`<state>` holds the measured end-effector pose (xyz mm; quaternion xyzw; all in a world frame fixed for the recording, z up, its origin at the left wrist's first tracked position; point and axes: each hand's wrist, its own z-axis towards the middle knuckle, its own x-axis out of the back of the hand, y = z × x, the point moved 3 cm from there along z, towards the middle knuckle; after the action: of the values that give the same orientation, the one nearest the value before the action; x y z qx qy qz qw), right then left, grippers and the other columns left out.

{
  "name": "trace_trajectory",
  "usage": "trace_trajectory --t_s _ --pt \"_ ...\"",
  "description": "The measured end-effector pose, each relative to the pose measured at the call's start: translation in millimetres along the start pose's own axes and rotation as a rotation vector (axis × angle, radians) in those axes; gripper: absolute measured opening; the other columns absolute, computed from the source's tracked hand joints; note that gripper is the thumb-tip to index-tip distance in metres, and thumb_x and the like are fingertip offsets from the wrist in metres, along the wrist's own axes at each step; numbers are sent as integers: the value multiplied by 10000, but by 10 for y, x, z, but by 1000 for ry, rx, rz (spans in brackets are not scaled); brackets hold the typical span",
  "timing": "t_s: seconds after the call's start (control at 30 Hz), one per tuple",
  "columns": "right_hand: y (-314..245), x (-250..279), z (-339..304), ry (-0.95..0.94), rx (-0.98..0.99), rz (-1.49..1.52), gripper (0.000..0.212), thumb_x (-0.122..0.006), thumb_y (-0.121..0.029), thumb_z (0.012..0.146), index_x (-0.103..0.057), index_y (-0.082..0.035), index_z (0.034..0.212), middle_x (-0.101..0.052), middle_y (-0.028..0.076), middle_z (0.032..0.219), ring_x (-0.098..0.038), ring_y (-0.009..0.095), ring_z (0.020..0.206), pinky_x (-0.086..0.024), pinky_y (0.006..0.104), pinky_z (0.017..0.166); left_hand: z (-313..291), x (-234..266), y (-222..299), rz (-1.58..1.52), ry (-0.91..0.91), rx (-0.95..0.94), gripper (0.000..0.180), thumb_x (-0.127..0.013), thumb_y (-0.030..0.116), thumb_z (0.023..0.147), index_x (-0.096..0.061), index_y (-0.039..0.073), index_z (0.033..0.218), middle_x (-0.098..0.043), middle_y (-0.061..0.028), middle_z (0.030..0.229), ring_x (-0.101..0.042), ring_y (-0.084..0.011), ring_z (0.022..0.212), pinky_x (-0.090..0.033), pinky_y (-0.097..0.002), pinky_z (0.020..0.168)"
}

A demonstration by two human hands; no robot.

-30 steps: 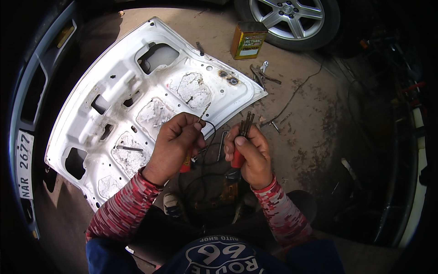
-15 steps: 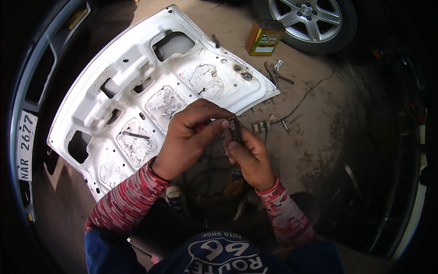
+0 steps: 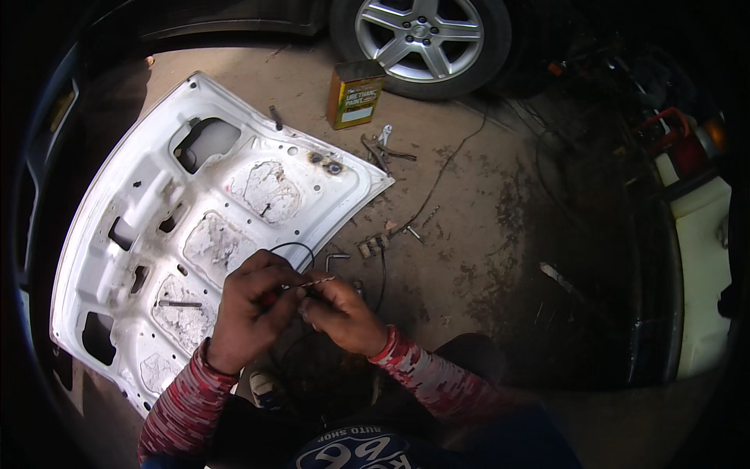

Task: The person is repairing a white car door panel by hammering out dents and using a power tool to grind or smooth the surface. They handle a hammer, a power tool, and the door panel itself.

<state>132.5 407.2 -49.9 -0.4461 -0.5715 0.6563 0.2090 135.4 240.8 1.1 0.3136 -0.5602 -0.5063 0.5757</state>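
My left hand [image 3: 254, 313] is closed, thumb and fingers pinching a thin twisted drill bit [image 3: 318, 282]. A bit of something red [image 3: 269, 298] shows between its fingers, too covered to name. My right hand [image 3: 344, 316] meets it fingertip to fingertip, closed around the same bit, whose spiral end sticks out to the right. Both hands are raised over the near right edge of a white car panel [image 3: 301, 248], which lies inner side up. Behind the fingers a black cable [image 3: 312, 254] makes a loop.
A dark rod [image 3: 180, 303] lies on the panel. On the ground are an L-shaped hex key [image 3: 337, 256], a socket block [image 3: 373, 246] with cords, a bolt [image 3: 412, 233] and pliers [image 3: 375, 152]. A yellow-brown can [image 3: 355, 95] stands by a car wheel [image 3: 422, 33]. Car parts [image 3: 703, 234] stand at right.
My view has swung to the right, so the panel and can sit further left. The dark tool in my right hand no longer shows; those fingers are now at the drill bit.
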Motion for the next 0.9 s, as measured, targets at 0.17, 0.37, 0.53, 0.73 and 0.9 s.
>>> trace_trajectory --t_s 0.17,0.37,0.53,0.73,0.9 --pt "-4 -21 107 27 -54 -1 351 -423 -351 1122 -574 -75 965 -484 -44 698 -420 36 570 -359 220 512 353 158 297 -513 214 172 141 -593 183 1023 -585 42 1030 -517 12 730 -475 -58 612 -378 -211 525" --pt "-236 128 108 94 105 126 266 -369 -163 1038 -533 -73 1227 -482 1 599 -407 83 424 -344 250 411 1043 -86 686 -907 110 -78 147 -536 215 1070 -552 70 1086 -418 36 708 -413 -55 594 -363 -206 528" --pt "-633 299 19 176 177 44 569 -311 -528 1105 -364 -119 1497 -520 13 645 -435 90 420 -366 239 398 1190 -515 895 -1183 55 -118 156 -518 211 1080 -557 61 1097 -449 23 708 -457 -74 586 -397 -226 525" --pt "-809 161 129 343 263 -155 763 -327 -678 1053 -325 -106 1558 -509 -2 644 -426 67 414 -326 213 372 1158 -560 911 -1198 39 -112 113 -511 148 1060 -557 45 1053 -465 12 717 -455 -77 618 -419 -225 563" --pt "-846 -1 80 236 102 -47 713 -386 -668 1045 -379 -134 1517 -520 -5 664 -436 67 425 -330 207 373 1051 -355 891 -1153 -28 -74 108 -504 147 1062 -547 49 1051 -462 13 716 -441 -76 612 -417 -226 562"
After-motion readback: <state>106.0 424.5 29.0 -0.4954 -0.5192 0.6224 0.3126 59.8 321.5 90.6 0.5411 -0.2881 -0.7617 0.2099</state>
